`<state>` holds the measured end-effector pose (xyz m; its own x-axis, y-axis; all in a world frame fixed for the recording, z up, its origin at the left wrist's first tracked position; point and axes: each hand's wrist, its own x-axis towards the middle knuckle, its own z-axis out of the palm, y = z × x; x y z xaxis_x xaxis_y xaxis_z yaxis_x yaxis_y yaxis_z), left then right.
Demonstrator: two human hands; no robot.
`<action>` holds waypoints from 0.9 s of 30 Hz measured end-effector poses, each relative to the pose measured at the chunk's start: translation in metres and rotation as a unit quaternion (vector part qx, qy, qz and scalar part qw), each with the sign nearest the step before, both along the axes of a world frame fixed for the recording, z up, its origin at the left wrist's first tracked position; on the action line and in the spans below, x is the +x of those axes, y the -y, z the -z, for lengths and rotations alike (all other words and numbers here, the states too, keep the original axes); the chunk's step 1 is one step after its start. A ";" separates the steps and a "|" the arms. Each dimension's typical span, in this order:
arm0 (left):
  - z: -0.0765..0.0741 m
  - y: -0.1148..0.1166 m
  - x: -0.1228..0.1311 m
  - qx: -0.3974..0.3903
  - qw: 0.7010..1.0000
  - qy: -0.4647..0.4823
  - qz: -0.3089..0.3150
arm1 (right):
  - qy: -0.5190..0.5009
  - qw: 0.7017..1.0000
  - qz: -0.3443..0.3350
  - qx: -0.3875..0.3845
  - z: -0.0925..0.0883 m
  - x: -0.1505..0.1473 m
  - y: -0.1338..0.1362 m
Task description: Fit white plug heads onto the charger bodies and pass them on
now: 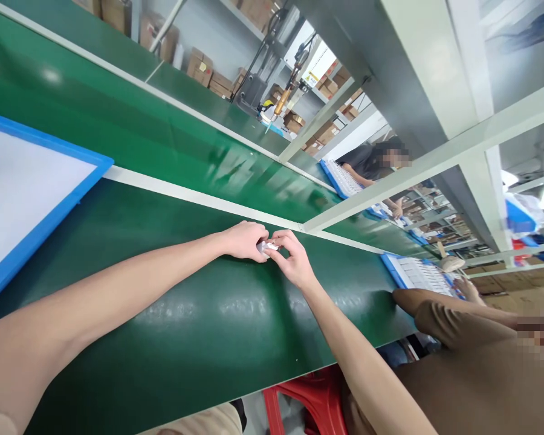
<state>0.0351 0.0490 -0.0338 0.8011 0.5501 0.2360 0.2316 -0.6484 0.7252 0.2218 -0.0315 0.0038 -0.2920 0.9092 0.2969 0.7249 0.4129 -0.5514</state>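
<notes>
Both my arms reach out over a green workbench. My left hand and my right hand meet near the bench's far edge, just short of a white rail. Between their fingertips they pinch a small white part, mostly hidden by the fingers. The part sits low, close to the green surface; I cannot tell whether it touches it.
A blue-edged white tray lies at the left. Beyond the white rail runs a green conveyor belt. A co-worker in brown sits at my right by another blue tray. A red stool stands below. Cardboard boxes fill far shelves.
</notes>
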 end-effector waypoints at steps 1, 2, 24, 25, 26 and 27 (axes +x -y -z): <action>0.000 -0.002 -0.001 -0.006 1.000 0.002 0.005 | 0.000 1.000 0.000 0.000 -0.001 -0.002 0.000; -0.001 -0.004 -0.004 -0.013 1.000 0.002 0.011 | -0.001 1.000 0.002 0.001 -0.001 -0.005 -0.001; -0.011 -0.016 -0.020 0.016 0.996 -0.062 -0.059 | -0.123 0.991 0.043 -0.023 0.025 -0.011 -0.028; -0.011 -0.015 -0.019 0.024 0.996 -0.069 -0.058 | -0.124 0.991 0.039 -0.030 0.025 -0.009 -0.027; -0.010 -0.014 -0.017 0.031 0.995 -0.075 -0.055 | -0.125 0.991 0.035 -0.035 0.025 -0.008 -0.026; -0.010 -0.013 -0.017 0.035 0.995 -0.080 -0.050 | -0.124 0.991 0.032 -0.039 0.024 -0.007 -0.024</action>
<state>0.0182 0.0625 -0.0240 0.7731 0.6162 0.1504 0.4066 -0.6635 0.6280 0.2148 -0.0076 -0.0206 -0.1590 0.9466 0.2803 0.5862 0.3190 -0.7447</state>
